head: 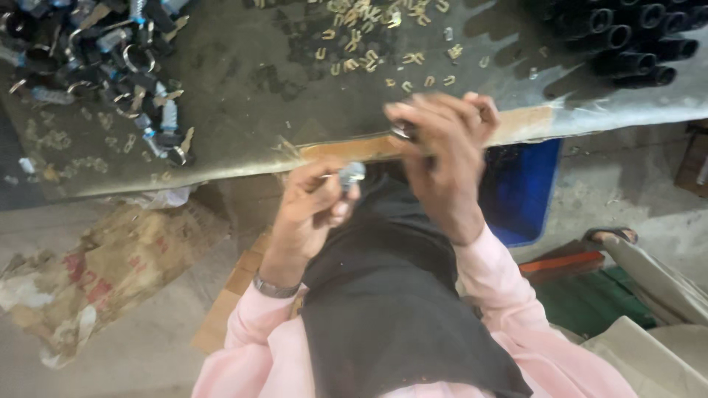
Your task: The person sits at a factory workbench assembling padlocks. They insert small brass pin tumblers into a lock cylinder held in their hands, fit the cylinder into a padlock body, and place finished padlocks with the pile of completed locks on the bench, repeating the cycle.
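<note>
1. A person in pale pink sleeves and a black cloth sits at the edge of a grey worktable (243, 96), seen from above; both hands are raised at the centre of the frame, just below the table's near edge.

2. The left hand (313, 210), left of centre, is closed around a small silvery metal part (351, 175), pinched between thumb and fingertips; the part sticks out at the top right of the hand, just under the table's edge. A metal bracelet (276, 287) circles that wrist.

3. The right hand (442, 158), right of centre and slightly higher, has its fingers curled together over a small metal ring (402, 133), which shows at the hand's upper left against the table's edge. The picture is blurred here, so the exact grip cannot be told.

4. The two held pieces sit near each other but apart, the ring above and to the right of the silvery part.

5. At the upper left of the frame a heap of black and silver fittings (110, 66) lies on the table; at top centre, a scatter of small brass-coloured clips (369, 44); at the upper right, a stack of black tubes (634, 40).

6. Below the table, a blue bin (523, 184) stands right of the hands, torn brown cardboard (103, 273) lies at lower left, and a sandalled foot (611, 236) shows at the right.
</note>
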A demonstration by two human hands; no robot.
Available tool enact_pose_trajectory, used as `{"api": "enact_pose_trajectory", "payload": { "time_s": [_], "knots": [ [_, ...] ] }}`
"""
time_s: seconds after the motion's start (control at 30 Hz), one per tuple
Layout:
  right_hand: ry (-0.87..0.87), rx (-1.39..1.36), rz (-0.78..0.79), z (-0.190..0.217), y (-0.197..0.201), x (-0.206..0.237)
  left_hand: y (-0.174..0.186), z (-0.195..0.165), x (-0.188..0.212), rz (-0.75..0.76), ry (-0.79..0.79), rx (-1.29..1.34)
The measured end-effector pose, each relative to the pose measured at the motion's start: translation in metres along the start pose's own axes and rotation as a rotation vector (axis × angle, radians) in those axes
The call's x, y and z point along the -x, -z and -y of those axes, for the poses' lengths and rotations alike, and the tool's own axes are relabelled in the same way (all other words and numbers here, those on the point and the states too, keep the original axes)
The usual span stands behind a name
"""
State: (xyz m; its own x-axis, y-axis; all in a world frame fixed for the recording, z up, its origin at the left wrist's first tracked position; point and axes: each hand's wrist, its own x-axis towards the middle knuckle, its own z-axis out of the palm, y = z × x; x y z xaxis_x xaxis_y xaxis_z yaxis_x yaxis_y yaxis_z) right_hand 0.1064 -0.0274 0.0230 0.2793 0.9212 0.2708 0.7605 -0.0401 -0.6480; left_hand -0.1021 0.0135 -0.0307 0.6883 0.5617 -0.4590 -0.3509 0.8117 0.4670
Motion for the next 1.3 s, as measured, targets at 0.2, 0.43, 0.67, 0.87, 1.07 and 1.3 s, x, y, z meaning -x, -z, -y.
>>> {"api": "enact_pose_trajectory", "payload": {
  "time_s": [0.2, 0.43, 0.67, 0.87, 1.07, 1.3],
  "knots": [
    [0.021, 0.104, 0.003, -0.025, 0.011, 0.010, 0.006, -0.006, 0.001, 0.020, -0.197, 0.014],
    [-0.163, 0.392, -0.536, -0.094, 0.054, 0.019, -0.009, -0.005, -0.004, 0.012, -0.180, -0.136],
    [-0.164, 0.676, -0.474, -0.130, 0.075, 0.008, -0.025, -0.009, -0.007, 0.076, -0.160, -0.266],
    [0.018, 0.279, -0.491, -0.093, 0.086, -0.002, -0.024, -0.010, 0.001, 0.048, -0.162, -0.272],
    [-0.156, -0.918, -0.320, -0.033, 0.038, 0.051, -0.024, -0.003, 0.002, 0.061, -0.105, -0.264],
    [-0.294, -1.169, -0.291, -0.017, -0.018, 0.076, -0.036, -0.001, 0.005, 0.095, -0.142, -0.375]
  ]
}}
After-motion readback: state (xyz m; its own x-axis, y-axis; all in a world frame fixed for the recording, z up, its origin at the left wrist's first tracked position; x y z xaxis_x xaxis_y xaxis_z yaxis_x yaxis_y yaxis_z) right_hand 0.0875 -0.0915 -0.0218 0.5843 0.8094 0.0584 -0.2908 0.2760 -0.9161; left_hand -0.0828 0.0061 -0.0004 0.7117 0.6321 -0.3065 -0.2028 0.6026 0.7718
